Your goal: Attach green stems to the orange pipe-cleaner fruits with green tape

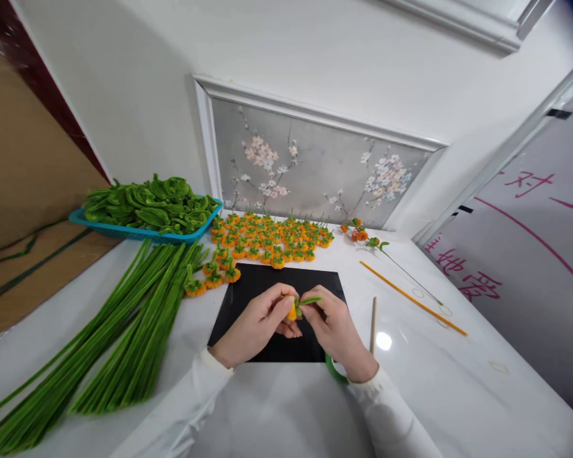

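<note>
Above a black mat (241, 299), my left hand (262, 318) is closed around a small orange pipe-cleaner flower (292, 312) with green at its base. My right hand (332, 321) pinches the flower's green pipe-cleaner piece (310, 300), whose free end sticks out past the fingers to the right. Both hands meet at the flower, and the fingers hide part of it. Behind the mat lie many similar orange flowers (267, 238) with green tops, a few of them (212, 278) closer in at the mat's left corner.
Long green pipe cleaners (124, 318) cover the left side. A blue tray (172, 238) behind them holds coiled green pieces (153, 203). At right lie an orange pipe cleaner (410, 296), a wooden stick (373, 324) and a flower stem (410, 275). A green ring (334, 370) is beneath my right wrist.
</note>
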`<state>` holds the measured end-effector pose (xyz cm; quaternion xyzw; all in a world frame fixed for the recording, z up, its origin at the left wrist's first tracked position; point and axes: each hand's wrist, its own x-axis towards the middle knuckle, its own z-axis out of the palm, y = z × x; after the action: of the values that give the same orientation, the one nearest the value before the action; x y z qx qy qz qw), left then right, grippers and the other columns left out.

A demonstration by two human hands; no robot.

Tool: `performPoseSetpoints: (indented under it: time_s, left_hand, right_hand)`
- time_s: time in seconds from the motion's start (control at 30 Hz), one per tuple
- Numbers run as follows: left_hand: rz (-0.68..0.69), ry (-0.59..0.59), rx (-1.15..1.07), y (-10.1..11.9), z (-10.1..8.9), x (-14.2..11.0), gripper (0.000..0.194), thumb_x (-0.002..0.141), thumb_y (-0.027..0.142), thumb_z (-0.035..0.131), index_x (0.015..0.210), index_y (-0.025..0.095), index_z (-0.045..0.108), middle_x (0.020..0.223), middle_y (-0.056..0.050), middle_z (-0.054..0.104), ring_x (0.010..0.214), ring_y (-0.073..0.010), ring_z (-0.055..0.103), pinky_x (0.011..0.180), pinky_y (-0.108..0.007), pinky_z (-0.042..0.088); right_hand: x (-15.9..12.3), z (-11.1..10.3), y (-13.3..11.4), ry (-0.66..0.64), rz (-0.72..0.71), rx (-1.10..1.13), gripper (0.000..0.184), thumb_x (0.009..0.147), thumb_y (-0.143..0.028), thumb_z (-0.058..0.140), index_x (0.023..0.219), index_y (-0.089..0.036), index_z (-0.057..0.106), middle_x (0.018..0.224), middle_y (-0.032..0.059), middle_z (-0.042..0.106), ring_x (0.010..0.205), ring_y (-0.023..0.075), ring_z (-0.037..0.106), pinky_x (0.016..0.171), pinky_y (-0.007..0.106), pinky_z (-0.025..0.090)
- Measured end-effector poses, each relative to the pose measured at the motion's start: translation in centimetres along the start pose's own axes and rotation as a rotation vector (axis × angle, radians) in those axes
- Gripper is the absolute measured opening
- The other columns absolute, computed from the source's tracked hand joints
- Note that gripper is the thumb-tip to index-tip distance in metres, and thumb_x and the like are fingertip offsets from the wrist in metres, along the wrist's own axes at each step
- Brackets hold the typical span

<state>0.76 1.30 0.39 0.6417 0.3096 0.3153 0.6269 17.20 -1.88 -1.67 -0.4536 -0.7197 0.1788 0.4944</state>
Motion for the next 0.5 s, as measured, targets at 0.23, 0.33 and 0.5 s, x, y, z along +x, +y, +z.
performPoseSetpoints:
  time_s: [0.23,0.33,0.5]
  left_hand:
    - [-0.208,-0.027,-0.162,-0.01,0.26,-0.14,0.041,0.091,0.054,0.029,0.102,0.018,0.047,0.06,0.001,0.057,0.043,-0.01,0.057,0.04,-0.018,0.043]
    - [-0.055,0.022,-0.096,0.03,0.16,-0.25,0.034,0.09,0.048,0.04,0.111,0.022,0.046,0.085,-0.003,0.061,0.068,-0.0132,0.063,0.06,-0.024,0.053]
    - [0.204,-0.022,0.175,0.29,-0.05,-0.4,0.03,0.077,0.022,0.064,0.104,0.021,0.052,0.108,-0.005,0.053,0.093,-0.0164,0.057,0.083,-0.029,0.05]
  right_hand:
    - [-0.24,0.25,-0.25,-0.025,-0.137,-0.021,0.012,0.088,-0.012,0.045,0.087,-0.019,0.054,0.079,0.0026,0.054,0.071,0.0143,0.053,0.064,0.027,0.042]
    - [-0.39,0.43,-0.33,-0.002,-0.078,-0.043,0.01,0.086,-0.012,0.046,0.082,-0.019,0.053,0.074,0.0009,0.051,0.064,0.0128,0.049,0.058,0.026,0.039]
    - [-0.3,0.53,-0.15,0.036,0.045,-0.034,0.01,0.086,-0.015,0.046,0.079,-0.018,0.053,0.069,-0.0008,0.05,0.058,0.0114,0.046,0.052,0.024,0.036]
